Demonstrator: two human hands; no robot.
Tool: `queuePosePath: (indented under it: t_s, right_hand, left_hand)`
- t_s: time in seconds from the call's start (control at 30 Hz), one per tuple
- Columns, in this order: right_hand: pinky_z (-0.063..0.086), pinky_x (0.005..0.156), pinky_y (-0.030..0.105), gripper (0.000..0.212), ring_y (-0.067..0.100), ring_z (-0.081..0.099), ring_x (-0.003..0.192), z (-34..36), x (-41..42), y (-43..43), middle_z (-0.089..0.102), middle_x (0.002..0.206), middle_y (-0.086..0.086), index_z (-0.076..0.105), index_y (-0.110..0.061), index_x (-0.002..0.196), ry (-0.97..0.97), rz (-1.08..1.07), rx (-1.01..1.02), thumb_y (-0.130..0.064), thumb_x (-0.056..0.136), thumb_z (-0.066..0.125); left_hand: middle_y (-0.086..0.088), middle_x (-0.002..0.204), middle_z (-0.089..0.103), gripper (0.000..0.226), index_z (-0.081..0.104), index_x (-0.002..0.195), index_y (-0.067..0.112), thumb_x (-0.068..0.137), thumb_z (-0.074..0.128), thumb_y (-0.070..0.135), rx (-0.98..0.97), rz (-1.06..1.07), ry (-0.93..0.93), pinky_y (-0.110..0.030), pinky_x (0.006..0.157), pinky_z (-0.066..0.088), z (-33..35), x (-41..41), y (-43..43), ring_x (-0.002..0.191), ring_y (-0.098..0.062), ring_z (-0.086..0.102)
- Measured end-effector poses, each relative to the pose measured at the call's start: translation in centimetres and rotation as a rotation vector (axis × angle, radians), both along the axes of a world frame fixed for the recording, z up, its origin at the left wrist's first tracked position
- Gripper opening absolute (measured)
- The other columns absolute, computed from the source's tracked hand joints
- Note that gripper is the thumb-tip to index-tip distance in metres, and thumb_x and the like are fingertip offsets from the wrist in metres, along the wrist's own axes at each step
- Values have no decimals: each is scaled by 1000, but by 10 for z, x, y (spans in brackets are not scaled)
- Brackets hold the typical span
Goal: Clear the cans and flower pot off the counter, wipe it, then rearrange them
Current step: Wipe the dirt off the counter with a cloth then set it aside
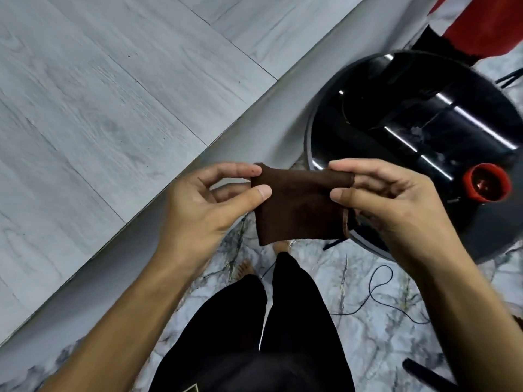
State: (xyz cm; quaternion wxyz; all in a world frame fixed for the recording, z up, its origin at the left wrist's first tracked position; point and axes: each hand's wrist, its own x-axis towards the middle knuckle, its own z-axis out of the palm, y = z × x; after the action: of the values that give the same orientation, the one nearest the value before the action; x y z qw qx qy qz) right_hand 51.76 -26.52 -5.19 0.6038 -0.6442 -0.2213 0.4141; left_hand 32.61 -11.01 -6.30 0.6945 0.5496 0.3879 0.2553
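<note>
A: Report the state of each hand.

B: Left hand (203,199) pinches the upper left corner of the brown cloth (300,205) between thumb and forefinger. Right hand (396,199) pinches the upper right corner the same way. The cloth hangs folded between them, stretched flat — probably squared up to give a clean wiping face.

A: Position of the cloth?

B: In the air, just past the edge of the grey counter (113,108), above the marble floor (353,321).

A: Cans and flower pot?

B: None visible on the counter. A red pot (486,185) stands on the black round table (424,123) at right — apparently parked clear of the wiping area.
</note>
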Motion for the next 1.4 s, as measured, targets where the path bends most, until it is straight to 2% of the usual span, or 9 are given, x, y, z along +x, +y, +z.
queuePosePath:
  t_s: [0.1,0.37,0.8,0.93,1.03,1.1,1.17,1.27,1.4]
  right_hand:
    - [55,67,22,36,16,72,79,-3,5,-19,79,95,6,78,-17,111,-4,-73,4,1,80,78]
    - [59,82,29,38,28,75,99,-18,29,-65,78,104,11,77,-18,113,-2,-255,23,-2,79,78]
    - [58,80,28,44,28,74,95,-77,98,-120,78,106,11,76,-16,117,52,-486,45,0,76,80]
    - [62,83,39,46,39,65,88,-108,121,-120,78,107,9,75,-17,118,30,-506,18,6,78,77]
    - [56,65,21,47,33,60,79,-131,137,-116,78,108,7,74,-15,120,23,-515,0,6,78,78]
    - [53,64,19,49,32,58,77,-147,146,-115,77,109,7,73,-15,122,22,-515,-14,6,78,78]
    - [60,78,33,52,36,58,77,-164,151,-114,77,113,6,72,-20,125,18,-486,-33,4,80,79]
    - [47,108,51,55,40,67,83,-184,149,-114,76,114,9,72,-27,126,8,-440,-87,3,81,79]
    - [47,103,22,53,6,65,70,-201,143,-119,76,83,16,73,-33,123,-24,-412,-197,-1,82,81]
  left_hand:
    - [0,93,79,24,81,90,24,70,88,12,5,-75,-6,-28,77,60,-4,18,-4,76,-14,74]
    - [0,93,80,25,82,88,28,71,89,11,41,-249,-14,-23,77,58,-17,73,-23,78,-13,76]
    - [-10,80,78,22,82,92,22,74,88,10,19,-447,65,-32,78,61,-68,189,-58,75,-19,75]
    - [-6,80,78,22,80,93,19,77,87,7,27,-478,101,-28,72,59,-95,221,-57,76,-18,76]
    - [0,78,78,22,80,95,19,77,87,9,30,-489,137,-19,69,56,-117,238,-55,73,-11,75]
    - [1,80,78,22,80,96,20,77,87,10,36,-490,159,-16,68,55,-131,247,-52,75,-10,76]
    - [-2,82,79,23,80,97,20,77,88,11,32,-488,186,-18,71,56,-145,254,-50,80,-13,77]
    - [-7,79,79,24,80,98,21,78,87,10,7,-485,245,-18,70,57,-164,256,-50,79,-14,78]
    - [-11,80,79,26,79,101,22,78,87,10,-63,-504,312,-21,70,58,-183,250,-52,83,-20,78]
